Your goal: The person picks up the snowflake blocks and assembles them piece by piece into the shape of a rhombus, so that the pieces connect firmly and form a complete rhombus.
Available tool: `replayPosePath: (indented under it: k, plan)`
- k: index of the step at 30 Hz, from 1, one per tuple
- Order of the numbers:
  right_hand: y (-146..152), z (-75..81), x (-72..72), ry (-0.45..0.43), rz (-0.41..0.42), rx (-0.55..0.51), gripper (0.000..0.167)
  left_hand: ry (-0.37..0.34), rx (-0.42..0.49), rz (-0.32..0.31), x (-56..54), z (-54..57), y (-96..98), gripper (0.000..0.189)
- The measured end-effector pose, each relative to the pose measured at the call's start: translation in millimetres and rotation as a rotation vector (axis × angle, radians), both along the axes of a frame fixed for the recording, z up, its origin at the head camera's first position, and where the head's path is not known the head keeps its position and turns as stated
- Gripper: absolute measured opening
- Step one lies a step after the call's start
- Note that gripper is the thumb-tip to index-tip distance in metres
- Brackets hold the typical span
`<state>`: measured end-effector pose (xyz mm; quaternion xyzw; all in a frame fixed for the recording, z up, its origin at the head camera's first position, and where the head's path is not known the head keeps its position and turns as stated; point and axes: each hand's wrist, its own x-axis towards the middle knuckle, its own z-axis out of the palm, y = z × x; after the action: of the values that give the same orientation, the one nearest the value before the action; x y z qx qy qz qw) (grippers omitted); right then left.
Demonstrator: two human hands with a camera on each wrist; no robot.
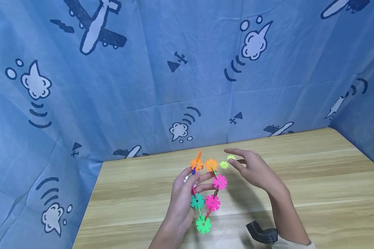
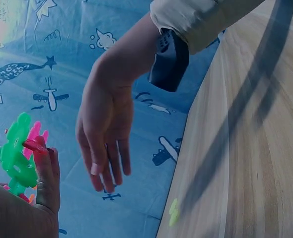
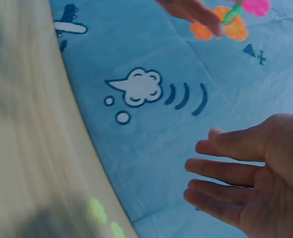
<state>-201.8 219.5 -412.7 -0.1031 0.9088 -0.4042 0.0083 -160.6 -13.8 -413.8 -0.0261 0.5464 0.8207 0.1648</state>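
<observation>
My left hand (image 1: pixel 181 195) grips a chain of notched plastic snowflake discs, bent into a loop. Its green disc (image 1: pixel 203 224) hangs lowest, with pink discs (image 1: pixel 213 203) up the right side and a teal disc (image 1: pixel 197 201) on the left. Two orange discs (image 1: pixel 211 165) sit at the top, a third standing edge-on from one of them. Fingers cover part of the loop's left side. To the right, my right hand (image 1: pixel 252 169) hovers with extended fingers and holds nothing; the right wrist view shows its open palm (image 3: pixel 265 198). Below lie two yellow discs (image 1: pixel 224 165).
The wood-grain table (image 1: pixel 127 197) ends at a blue curtain (image 1: pixel 199 79) printed with planes and clouds, which rises behind and on both sides. A black wrist device (image 1: pixel 261 233) sits by the right sleeve (image 1: pixel 294 246).
</observation>
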Motion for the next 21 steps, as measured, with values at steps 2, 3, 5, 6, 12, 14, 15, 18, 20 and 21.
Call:
replayPosePath:
  k: [2,3,5,6,12,14,15,18,20,21]
  plan:
    - [-0.9,-5.7,-3.3,-0.011,0.020,0.011,0.042,-0.002,0.006,0.002,0.0,0.3,-0.3,0.046]
    - [-1.0,-9.7,-5.4,-0.015,0.027,0.011,0.041,-0.003,0.005,0.003,-0.2,0.3,-0.1,0.047]
    - [-1.2,-19.3,-10.3,-0.018,0.042,0.004,0.040,-0.007,0.006,0.008,-0.4,0.5,0.1,0.048]
    - [-1.3,-24.7,-12.8,-0.018,0.047,0.002,0.039,-0.011,0.007,0.010,-0.4,0.7,0.3,0.047]
    - [-3.2,-57.0,-26.2,-0.076,0.060,-0.027,0.039,0.000,-0.006,0.014,1.3,0.3,-0.7,0.065]
    - [-4.5,-64.5,-28.4,-0.107,0.044,-0.021,0.040,0.005,-0.020,0.008,1.4,0.5,-1.0,0.065]
    - [-5.2,-67.6,-29.2,-0.116,0.038,-0.008,0.040,0.006,-0.024,0.006,1.4,0.8,-1.0,0.062]
    - [-7.1,-74.0,-30.4,-0.129,0.012,0.040,0.040,0.010,-0.024,-0.002,0.9,1.1,-0.8,0.054]
    - [-7.9,-76.5,-30.6,-0.134,-0.008,0.067,0.036,0.017,-0.011,-0.005,1.5,1.2,-0.5,0.055]
    - [-8.0,-77.1,-30.6,-0.132,-0.017,0.077,0.033,0.016,-0.002,-0.010,1.5,1.4,-0.2,0.055]
